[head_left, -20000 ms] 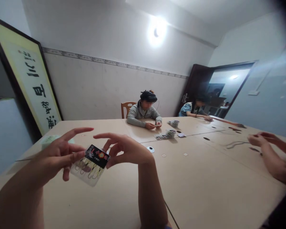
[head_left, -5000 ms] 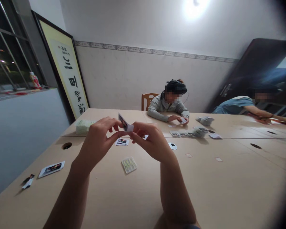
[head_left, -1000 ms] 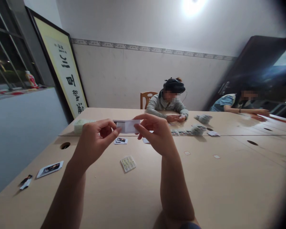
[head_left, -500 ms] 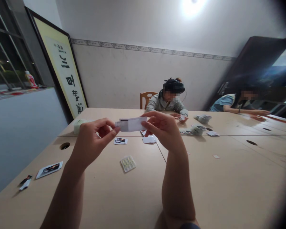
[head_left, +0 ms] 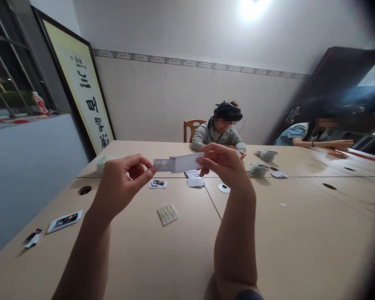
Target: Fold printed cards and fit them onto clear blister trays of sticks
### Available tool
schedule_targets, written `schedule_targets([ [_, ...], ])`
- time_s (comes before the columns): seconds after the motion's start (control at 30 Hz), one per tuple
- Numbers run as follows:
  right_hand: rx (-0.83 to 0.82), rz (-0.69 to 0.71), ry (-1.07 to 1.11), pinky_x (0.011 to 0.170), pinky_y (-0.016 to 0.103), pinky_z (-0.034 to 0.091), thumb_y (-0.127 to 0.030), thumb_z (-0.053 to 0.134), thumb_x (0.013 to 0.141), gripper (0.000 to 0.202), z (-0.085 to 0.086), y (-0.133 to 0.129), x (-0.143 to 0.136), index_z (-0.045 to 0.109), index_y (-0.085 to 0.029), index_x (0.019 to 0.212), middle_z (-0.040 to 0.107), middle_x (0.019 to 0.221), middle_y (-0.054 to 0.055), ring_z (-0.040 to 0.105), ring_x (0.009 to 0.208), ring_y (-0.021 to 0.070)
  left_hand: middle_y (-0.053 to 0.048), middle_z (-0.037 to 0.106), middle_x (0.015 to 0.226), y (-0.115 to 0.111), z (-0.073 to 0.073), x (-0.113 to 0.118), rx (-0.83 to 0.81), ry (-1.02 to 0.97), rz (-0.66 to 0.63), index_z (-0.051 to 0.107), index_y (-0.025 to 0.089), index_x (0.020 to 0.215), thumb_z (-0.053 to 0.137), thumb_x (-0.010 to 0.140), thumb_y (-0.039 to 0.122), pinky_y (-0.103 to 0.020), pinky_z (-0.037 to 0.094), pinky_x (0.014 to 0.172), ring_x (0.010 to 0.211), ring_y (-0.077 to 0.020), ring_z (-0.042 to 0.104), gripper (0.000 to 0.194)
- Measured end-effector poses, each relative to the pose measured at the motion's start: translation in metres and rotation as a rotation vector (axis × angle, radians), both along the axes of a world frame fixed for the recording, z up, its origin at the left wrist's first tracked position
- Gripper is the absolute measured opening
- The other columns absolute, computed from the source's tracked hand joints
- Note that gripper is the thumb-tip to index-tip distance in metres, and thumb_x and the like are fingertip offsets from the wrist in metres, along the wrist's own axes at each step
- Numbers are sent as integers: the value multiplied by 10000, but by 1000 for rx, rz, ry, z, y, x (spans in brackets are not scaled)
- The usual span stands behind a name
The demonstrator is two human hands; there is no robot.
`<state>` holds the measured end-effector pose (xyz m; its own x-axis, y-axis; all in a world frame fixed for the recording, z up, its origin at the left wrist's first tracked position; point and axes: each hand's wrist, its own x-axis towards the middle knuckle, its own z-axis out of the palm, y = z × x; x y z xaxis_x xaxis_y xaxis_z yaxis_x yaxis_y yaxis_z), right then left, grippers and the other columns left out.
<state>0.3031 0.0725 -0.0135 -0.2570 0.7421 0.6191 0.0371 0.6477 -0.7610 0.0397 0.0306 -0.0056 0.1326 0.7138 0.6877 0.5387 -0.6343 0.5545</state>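
Note:
My left hand (head_left: 126,179) pinches the left end of a grey, see-through-looking strip (head_left: 163,165) between thumb and fingers. The strip's right end goes into or behind a folded white paper sleeve (head_left: 187,163); which of the two I cannot tell. My right hand (head_left: 226,168) grips the sleeve's right end between thumb and forefinger. Both pieces are held level above the table. Below them lies a small clear tray (head_left: 168,214) with pale greenish pieces in rows. White folded papers (head_left: 195,181) and a few printed cards (head_left: 158,184) rest farther back.
On the left of the table (head_left: 162,262) lie a printed packet (head_left: 65,221) and a small dark-and-white scrap (head_left: 34,238). Stacked packs (head_left: 258,170) stand to the right. Across the table sits a person in a grey jacket (head_left: 203,135); another person's blue sleeve (head_left: 289,134) shows farther right.
My right hand has moved right with the white sleeve, so more of the grey strip shows between the hands. My left hand has stayed almost in place.

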Motion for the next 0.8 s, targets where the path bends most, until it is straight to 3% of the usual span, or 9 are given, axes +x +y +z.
schedule_targets([
  [0.6, -105, 29, -131, 530, 191, 516, -389, 791, 818, 272, -6, 10, 17, 609, -189, 789, 653, 599, -31, 674, 564, 99, 50, 550, 509, 1, -1, -3, 7, 1, 9, 656, 199, 658, 688, 803, 312, -221, 349, 456, 473, -85, 461, 186],
  [0.8, -113, -177, -61, 525, 216, 542, -426, 807, 777, 300, -10, 16, 47, 610, -199, 790, 678, 603, -21, 702, 548, 133, 46, 559, 546, 1, -4, -10, 109, -157, 105, 648, 218, 664, 702, 799, 292, -240, 402, 510, 515, -99, 481, 164],
])
